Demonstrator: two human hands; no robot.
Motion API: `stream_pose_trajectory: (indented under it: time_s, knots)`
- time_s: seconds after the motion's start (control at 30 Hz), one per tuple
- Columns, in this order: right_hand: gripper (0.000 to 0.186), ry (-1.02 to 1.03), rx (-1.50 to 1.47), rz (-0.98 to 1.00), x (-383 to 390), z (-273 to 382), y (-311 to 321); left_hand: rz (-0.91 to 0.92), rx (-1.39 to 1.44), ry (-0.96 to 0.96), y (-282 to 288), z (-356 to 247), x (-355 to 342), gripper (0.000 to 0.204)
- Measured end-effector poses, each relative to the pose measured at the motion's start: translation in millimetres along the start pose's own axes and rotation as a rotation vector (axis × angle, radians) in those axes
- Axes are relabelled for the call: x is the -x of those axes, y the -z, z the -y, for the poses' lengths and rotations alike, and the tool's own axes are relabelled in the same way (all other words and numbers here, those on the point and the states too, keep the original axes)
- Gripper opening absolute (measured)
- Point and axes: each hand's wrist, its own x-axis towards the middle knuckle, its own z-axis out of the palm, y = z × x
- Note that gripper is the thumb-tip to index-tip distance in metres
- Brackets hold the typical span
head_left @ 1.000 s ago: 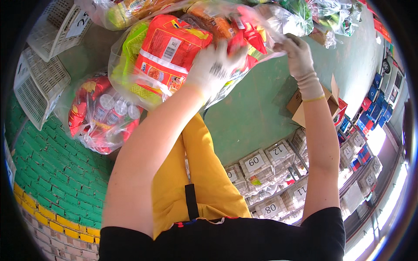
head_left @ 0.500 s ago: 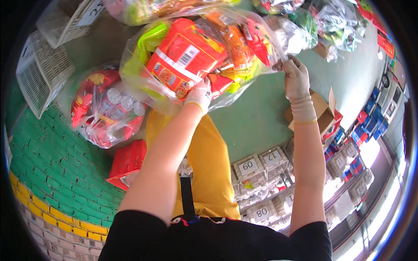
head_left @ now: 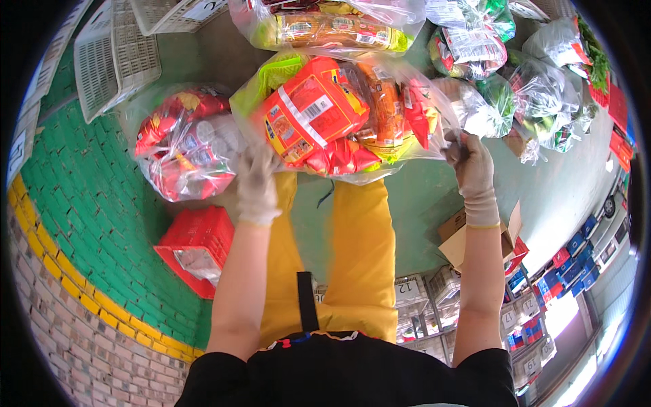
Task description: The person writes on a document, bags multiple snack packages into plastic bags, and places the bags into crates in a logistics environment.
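Here the right hand (head_left: 475,173) pinches the clear bag (head_left: 367,176); left hand (head_left: 258,182) blurred, grip unclear.

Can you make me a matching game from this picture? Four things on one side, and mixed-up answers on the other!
Things:
1. Gloved right hand
2. Trousers
3. Cardboard box
4. Red plastic crate

Answers:
A. Flaps open
B. Left of the left forearm
C. Gripping the edge of a clear plastic bag
D. Yellow

Right pairs: 1-C, 2-D, 3-A, 4-B
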Motion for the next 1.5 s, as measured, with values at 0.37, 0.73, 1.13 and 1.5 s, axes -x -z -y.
stream_pose_trajectory:
  time_s: [0.37, 0.73, 1.13, 1.5]
  knots:
    - [0.034, 0.264, 0.434, 0.157, 37.4, -69.3, -119.5, 0.499, -0.055, -0.086, -52.6, -6.8, 67.6, 0.035]
    - [0.056, -0.073, 0.053, 0.264, -60.8, -138.2, -113.7, 0.834, 0.018, 0.184, -77.9, 42.6, -32.5, 0.05]
    - [0.044, 0.951, 0.806, 0.499, -75.9, -149.4, -116.6, 0.253, -1.549, -0.644, -47.7, 21.9, 16.9, 0.022]
    - [0.015, -0.12, 1.029, 0.58, -63.5, -119.4, -50.0, 0.661, -0.544, 0.425, -16.6, 95.2, -55.4, 0.026]
